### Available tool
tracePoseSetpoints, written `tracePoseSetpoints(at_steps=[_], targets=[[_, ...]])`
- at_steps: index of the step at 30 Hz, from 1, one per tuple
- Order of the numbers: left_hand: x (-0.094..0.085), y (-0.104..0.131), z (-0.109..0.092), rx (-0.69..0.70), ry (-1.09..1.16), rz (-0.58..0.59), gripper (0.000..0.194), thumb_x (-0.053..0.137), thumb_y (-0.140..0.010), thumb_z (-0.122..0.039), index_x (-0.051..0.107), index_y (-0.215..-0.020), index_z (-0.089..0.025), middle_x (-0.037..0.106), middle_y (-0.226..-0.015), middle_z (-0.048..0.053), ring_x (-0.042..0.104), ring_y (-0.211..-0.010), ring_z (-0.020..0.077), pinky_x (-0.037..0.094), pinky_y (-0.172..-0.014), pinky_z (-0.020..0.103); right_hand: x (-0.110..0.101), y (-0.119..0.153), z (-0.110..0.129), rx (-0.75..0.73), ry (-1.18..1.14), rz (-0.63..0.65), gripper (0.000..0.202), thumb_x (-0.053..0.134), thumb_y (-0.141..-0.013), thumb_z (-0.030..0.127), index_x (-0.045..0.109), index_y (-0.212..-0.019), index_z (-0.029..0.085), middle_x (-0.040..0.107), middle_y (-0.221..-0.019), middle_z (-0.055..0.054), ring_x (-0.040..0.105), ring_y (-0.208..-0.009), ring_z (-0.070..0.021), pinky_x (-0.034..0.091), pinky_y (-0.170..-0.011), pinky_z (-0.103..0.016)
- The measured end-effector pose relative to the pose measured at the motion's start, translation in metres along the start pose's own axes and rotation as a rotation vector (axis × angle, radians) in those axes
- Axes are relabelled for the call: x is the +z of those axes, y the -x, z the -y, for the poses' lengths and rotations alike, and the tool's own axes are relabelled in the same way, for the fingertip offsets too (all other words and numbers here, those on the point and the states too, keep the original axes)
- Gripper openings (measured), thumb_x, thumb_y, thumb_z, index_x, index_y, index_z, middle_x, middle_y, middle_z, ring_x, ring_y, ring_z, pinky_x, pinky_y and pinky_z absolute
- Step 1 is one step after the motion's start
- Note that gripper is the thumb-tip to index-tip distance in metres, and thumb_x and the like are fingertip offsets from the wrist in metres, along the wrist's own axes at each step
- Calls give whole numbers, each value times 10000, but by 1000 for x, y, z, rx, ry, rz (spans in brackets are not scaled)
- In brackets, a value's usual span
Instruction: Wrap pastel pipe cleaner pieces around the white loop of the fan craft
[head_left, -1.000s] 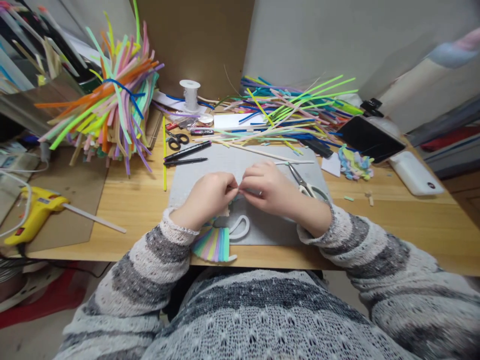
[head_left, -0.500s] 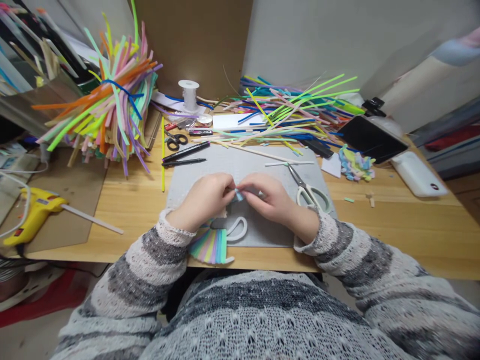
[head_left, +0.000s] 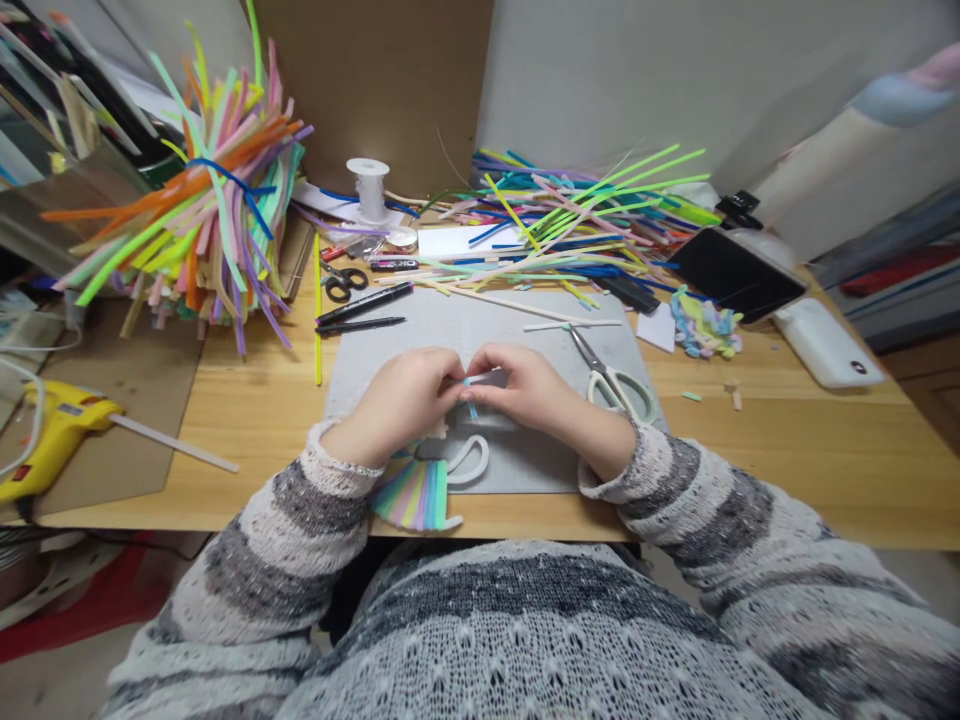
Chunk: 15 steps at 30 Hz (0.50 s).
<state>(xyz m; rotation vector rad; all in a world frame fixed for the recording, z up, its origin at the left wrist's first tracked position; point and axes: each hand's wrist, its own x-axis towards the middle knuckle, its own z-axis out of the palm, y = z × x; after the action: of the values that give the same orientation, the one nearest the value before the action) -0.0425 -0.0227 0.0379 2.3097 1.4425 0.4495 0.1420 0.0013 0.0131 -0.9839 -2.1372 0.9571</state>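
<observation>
Over the grey cutting mat [head_left: 540, 455], my left hand [head_left: 409, 395] is closed, its thumb and fingertips pinching a short light-blue pipe cleaner [head_left: 472, 408]. My right hand [head_left: 529, 388] meets it fingertip to fingertip, pinching the same piece from the other side. A white strip shows between the right thumb and forefinger; how it joins the blue piece is hidden. Below the left wrist lies a fan of pastel pipe cleaners [head_left: 416, 495] with a white loop [head_left: 469, 462] beside it. Scissors with pale green handles [head_left: 611, 385] rest open near the right wrist.
A heap of coloured pipe cleaners [head_left: 577, 215] lies along the back, and a tied bundle [head_left: 210, 210] stands left. Black pens [head_left: 365, 308] and black scissors [head_left: 345, 284] sit left of the mat. A yellow glue gun [head_left: 56, 430] lies far left, a dark phone [head_left: 739, 275] right.
The fingertips have shifted slightly around the light-blue pipe cleaner, which now hangs narrower below them. More of the white strip shows in the right hand. The whole view has moved a little.
</observation>
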Motion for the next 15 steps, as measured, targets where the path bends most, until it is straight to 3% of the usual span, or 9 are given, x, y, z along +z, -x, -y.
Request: tracePoseSetpoints(at_steps=[6,15], targets=[[-4,0,-2,-23,66,24,45,606,-783,-205,624,-785,-164,629,-697,12,539,-639,136,353,-591,251,1,-2,-8,-57,108,12,252,715,-745,403,609,-797,181,670,-800,-27,589,-757,-163,383,-730,-289],[-10,4,-2,-30,175,85,145,516,-815,-235,632,-856,-158,622,-702,14,535,-624,135,369,-574,248,1,-1,-9,-80,245,22,242,709,-758,388,596,-819,182,676,-817,-23,584,-788,-178,316,-778,-305]])
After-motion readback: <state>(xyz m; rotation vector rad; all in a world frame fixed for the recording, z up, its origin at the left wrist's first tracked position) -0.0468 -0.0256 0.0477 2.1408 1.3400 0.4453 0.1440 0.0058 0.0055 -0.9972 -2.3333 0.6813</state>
